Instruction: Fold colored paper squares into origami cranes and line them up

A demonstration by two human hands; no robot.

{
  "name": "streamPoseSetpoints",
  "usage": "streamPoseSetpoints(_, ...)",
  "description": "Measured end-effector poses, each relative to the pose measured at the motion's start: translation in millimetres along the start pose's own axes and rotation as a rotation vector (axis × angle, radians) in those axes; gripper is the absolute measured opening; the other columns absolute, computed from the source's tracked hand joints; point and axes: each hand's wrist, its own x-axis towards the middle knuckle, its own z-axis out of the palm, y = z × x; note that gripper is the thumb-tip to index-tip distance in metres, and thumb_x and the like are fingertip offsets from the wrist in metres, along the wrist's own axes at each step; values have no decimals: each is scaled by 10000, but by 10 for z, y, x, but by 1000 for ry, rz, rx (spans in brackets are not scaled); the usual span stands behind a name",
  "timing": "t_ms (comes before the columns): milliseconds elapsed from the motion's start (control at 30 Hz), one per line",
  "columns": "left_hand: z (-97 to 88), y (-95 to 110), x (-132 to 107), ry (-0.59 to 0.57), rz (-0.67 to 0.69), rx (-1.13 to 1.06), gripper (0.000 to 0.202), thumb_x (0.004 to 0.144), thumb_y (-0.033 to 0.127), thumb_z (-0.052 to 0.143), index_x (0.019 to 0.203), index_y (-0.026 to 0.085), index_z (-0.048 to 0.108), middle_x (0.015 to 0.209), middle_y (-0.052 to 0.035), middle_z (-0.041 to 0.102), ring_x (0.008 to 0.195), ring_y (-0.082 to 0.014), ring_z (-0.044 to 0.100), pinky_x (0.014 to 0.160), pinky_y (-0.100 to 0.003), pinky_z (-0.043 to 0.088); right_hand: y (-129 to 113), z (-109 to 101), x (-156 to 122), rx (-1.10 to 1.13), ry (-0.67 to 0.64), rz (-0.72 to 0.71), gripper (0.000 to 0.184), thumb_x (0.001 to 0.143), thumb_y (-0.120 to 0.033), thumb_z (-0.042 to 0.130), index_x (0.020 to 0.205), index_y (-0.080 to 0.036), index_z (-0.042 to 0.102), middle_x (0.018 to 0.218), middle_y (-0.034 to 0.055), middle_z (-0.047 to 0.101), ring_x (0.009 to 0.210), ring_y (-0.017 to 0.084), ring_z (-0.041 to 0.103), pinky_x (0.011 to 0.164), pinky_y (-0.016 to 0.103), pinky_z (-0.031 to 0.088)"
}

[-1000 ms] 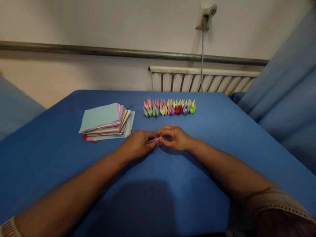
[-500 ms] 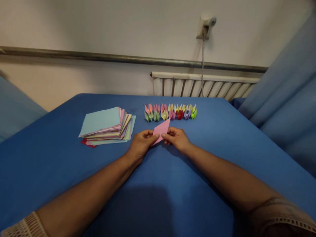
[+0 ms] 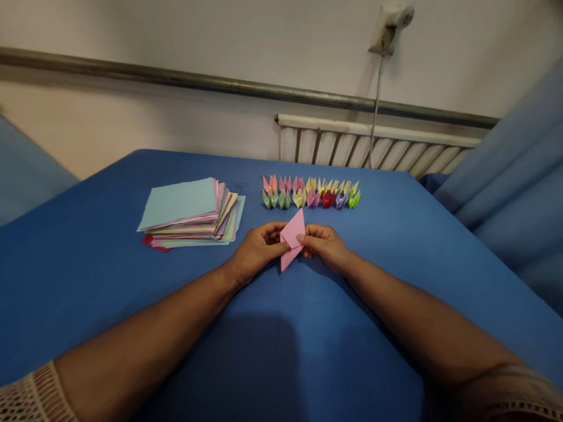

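Observation:
A folded pink origami paper (image 3: 294,230), roughly diamond-shaped with a crease across its middle, is held upright between both hands above the blue table. My left hand (image 3: 259,249) pinches its left edge, thumb in front and fingers behind. On the other side, my right hand (image 3: 328,246) grips the right edge, its thumb pressed on the front face. Just beyond the hands stand two rows of small folded paper cranes (image 3: 328,198) in pink, yellow, green, red and purple.
To the left lies an uneven stack of coloured paper sheets (image 3: 180,205), light blue on top. Blue cloth covers the table (image 3: 360,363). Behind it are a radiator (image 3: 325,124), a metal pipe (image 3: 220,84) and a wall socket with a cable (image 3: 385,35). A blue curtain (image 3: 523,193) hangs at right.
The pink paper has turned in my fingers, and a lower point now shows beneath a folded edge. Both hands still hold it. The camera view has shifted and tilted slightly.

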Motion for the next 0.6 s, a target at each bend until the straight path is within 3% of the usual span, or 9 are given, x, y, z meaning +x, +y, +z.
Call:
streamPoseSetpoints(100,-12,-7,14,20,27,91,307,595,219,784,873,143,676,781,-10,682,692,-114,606,680,-225,457,-19,-11,-15,-62,-55,-4,310,726,-460,680,694,-170,576,546,-36,560,442,76,481,462,220,359)
streamPoseSetpoints(200,-19,-32,23,78,-6,49,221,625,265,770,768,140,657,681,15,644,603,-90,565,606,-205,424,-15,23,-27,-57,-70,-32,349,771,-521,625,746,-177,570,607,-23,581,494,89,513,504,235,398)
streamPoseSetpoints(333,-5,-66,14,124,-52,-115,269,633,300,776,800,139,641,710,-1,662,621,-110,590,644,-236,457,41,121,-28,-42,-30,-137,351,658,-435,758,814,-189,561,750,-16,611,636,105,553,607,250,440)
streamPoseSetpoints(400,9,-62,3,113,-71,-133,289,628,293,784,824,134,642,734,-15,674,645,-124,608,674,-256,472,70,142,-16,-48,7,-153,306,673,-407,745,766,-193,547,706,-33,579,617,98,526,602,249,431)
streamPoseSetpoints(600,16,-22,0,91,-62,-43,352,603,278,814,884,130,661,804,-32,685,685,-123,606,665,-239,464,60,82,14,-46,-16,-74,307,655,-378,742,686,-202,492,620,-55,557,558,94,510,546,236,408)
